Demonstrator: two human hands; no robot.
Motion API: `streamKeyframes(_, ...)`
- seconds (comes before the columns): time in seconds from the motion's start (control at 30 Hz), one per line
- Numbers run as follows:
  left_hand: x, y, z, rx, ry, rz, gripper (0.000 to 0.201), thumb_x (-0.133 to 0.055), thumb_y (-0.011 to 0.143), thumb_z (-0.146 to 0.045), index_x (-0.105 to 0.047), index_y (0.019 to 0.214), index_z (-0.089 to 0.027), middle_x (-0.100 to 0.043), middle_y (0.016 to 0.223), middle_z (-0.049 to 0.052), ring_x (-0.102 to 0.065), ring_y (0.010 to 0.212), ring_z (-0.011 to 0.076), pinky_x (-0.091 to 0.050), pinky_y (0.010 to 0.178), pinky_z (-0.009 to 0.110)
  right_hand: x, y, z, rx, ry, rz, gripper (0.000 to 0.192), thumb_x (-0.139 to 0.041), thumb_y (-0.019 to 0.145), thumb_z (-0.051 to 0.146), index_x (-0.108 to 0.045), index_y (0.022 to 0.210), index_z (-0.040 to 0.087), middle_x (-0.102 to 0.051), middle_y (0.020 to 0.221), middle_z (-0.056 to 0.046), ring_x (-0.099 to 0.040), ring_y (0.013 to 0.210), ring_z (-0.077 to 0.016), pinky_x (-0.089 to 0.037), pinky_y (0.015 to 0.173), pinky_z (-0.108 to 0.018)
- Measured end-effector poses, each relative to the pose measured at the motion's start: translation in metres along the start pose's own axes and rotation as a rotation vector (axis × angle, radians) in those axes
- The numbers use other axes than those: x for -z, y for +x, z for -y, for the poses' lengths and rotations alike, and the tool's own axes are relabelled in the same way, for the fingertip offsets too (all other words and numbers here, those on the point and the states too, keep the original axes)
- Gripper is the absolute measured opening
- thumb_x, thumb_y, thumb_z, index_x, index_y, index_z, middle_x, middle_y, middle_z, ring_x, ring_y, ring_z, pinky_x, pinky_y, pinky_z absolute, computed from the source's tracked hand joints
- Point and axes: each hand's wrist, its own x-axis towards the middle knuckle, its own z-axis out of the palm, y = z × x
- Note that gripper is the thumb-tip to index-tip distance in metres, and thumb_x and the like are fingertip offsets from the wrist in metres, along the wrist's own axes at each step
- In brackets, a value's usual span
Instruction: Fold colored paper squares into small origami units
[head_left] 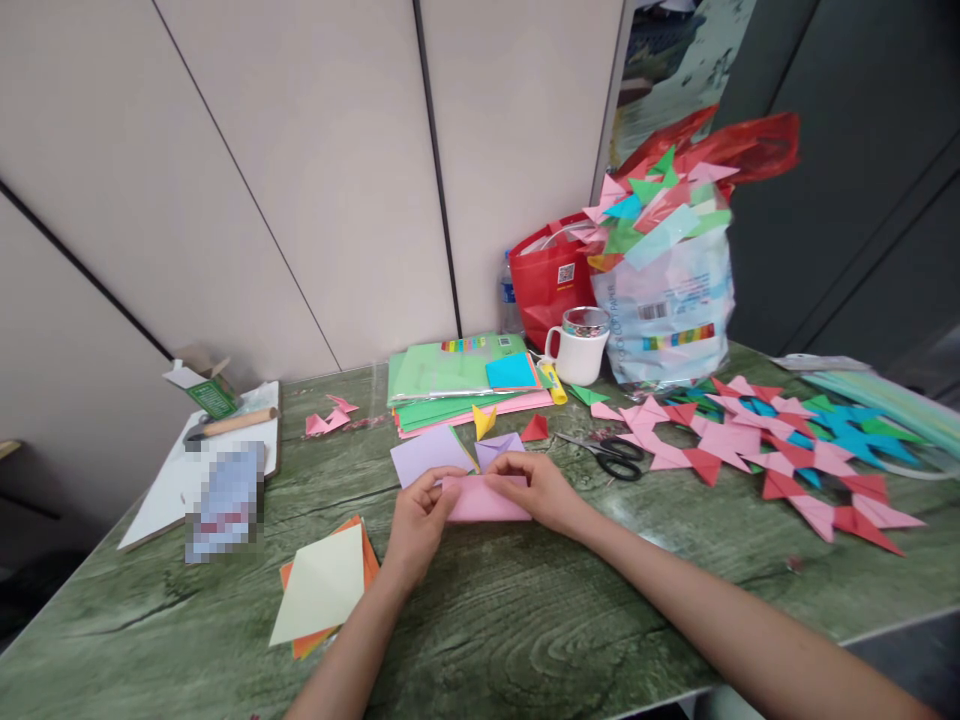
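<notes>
A folded sheet of pink paper (pixel 489 506) is held at the middle of the green wood-grain table (pixel 585 610). My left hand (pixel 424 515) pinches its left end, and my right hand (pixel 541 490) closes on its right end with the thumb along the top edge. Just behind the hands lie a light purple sheet (pixel 426 456) and a purple folded piece (pixel 498 450). Beyond these are a yellow folded piece (pixel 484 421) and a red one (pixel 535 429). Black-handled scissors (pixel 616 458) rest to the right of my right hand.
Cream and orange sheets (pixel 321 585) lie at left front. Packs of coloured paper (pixel 457 372), a white mug (pixel 581 350) and a plastic bag full of folded pieces (pixel 664 310) stand behind. Joined paper stars (pixel 735 430) spread at right. A white board (pixel 169 485) bears a hammer (pixel 232 424).
</notes>
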Motion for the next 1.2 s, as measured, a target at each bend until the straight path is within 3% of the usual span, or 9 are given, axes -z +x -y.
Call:
streamKeyframes(0.2,0.002,0.0,-0.002,0.035,-0.002,0.055,0.044,-0.068,0.064,-0.035,-0.06,0.102,-0.014,-0.06,0.056,-0.001,-0.048,0.048,0.0084,-0.033,0.048,0.018,0.001,-0.001,0.002,-0.001,0.001,0.011,0.017,-0.056,0.075,0.031,-0.062,0.069,0.016,-0.065,0.07,-0.002,-0.059,0.067,-0.0155,-0.047,0.066,-0.026)
streamKeyframes(0.53,0.0,-0.003,-0.006,0.153,-0.07,0.115,0.048,-0.077,0.051,-0.022,-0.06,0.095,-0.013,-0.065,0.065,0.002,-0.058,0.058,0.0125,-0.048,0.06,0.026,0.001,-0.001,0.002,-0.011,-0.021,0.023,0.017,-0.057,0.075,0.031,-0.062,0.069,0.015,-0.064,0.068,-0.002,-0.058,0.065,-0.0146,-0.046,0.063,-0.026)
streamKeyframes(0.7,0.0,-0.001,-0.003,0.129,-0.059,0.103,0.044,-0.076,0.053,-0.025,-0.06,0.092,-0.012,-0.063,0.061,0.001,-0.055,0.052,0.0105,-0.046,0.053,0.023,0.001,-0.001,0.003,-0.006,-0.018,0.003,0.017,-0.057,0.075,0.03,-0.062,0.069,0.015,-0.065,0.068,-0.002,-0.058,0.066,-0.0148,-0.046,0.064,-0.025)
streamKeyframes(0.83,-0.001,-0.001,-0.002,0.075,0.017,0.088,0.056,-0.074,0.057,-0.025,-0.056,0.108,-0.012,-0.055,0.049,-0.005,-0.047,0.043,0.0066,-0.037,0.044,0.016,0.002,0.0,0.004,-0.007,-0.019,-0.003,0.018,-0.057,0.075,0.03,-0.062,0.07,0.014,-0.066,0.07,-0.003,-0.059,0.067,-0.0151,-0.046,0.066,-0.026)
streamKeyframes(0.93,-0.002,-0.002,-0.006,0.024,0.052,0.095,0.073,-0.072,0.06,-0.022,-0.043,0.127,-0.015,-0.054,0.048,-0.007,-0.046,0.043,0.0063,-0.036,0.045,0.016,0.003,0.0,0.002,-0.01,-0.012,0.009,0.018,-0.058,0.075,0.03,-0.063,0.071,0.014,-0.066,0.071,-0.003,-0.059,0.068,-0.0152,-0.045,0.066,-0.025)
streamKeyframes(1.0,-0.001,-0.003,-0.009,-0.029,0.092,0.102,0.073,-0.071,0.061,-0.02,-0.042,0.129,-0.018,-0.063,0.062,-0.003,-0.054,0.055,0.0099,-0.043,0.054,0.02,0.004,0.001,0.001,-0.013,-0.008,0.018,0.018,-0.057,0.075,0.03,-0.063,0.071,0.013,-0.066,0.071,-0.003,-0.059,0.068,-0.015,-0.045,0.065,-0.025)
streamKeyframes(1.07,0.001,-0.004,-0.011,-0.075,0.141,0.151,0.06,-0.069,0.063,-0.021,-0.052,0.121,-0.019,-0.069,0.087,0.004,-0.06,0.078,0.0168,-0.047,0.071,0.026,0.005,0.001,0.0,-0.016,-0.005,0.023,0.017,-0.057,0.075,0.029,-0.062,0.071,0.014,-0.065,0.071,-0.002,-0.059,0.067,-0.0146,-0.045,0.065,-0.025)
streamKeyframes(1.2,0.006,-0.002,-0.009,-0.081,0.219,0.321,0.033,-0.062,0.071,-0.024,-0.066,0.103,-0.02,-0.063,0.111,0.007,-0.053,0.106,0.0246,-0.04,0.091,0.035,0.007,0.002,-0.002,-0.011,-0.005,0.052,0.017,-0.057,0.075,0.029,-0.063,0.07,0.014,-0.065,0.069,-0.002,-0.058,0.066,-0.0143,-0.045,0.064,-0.024)
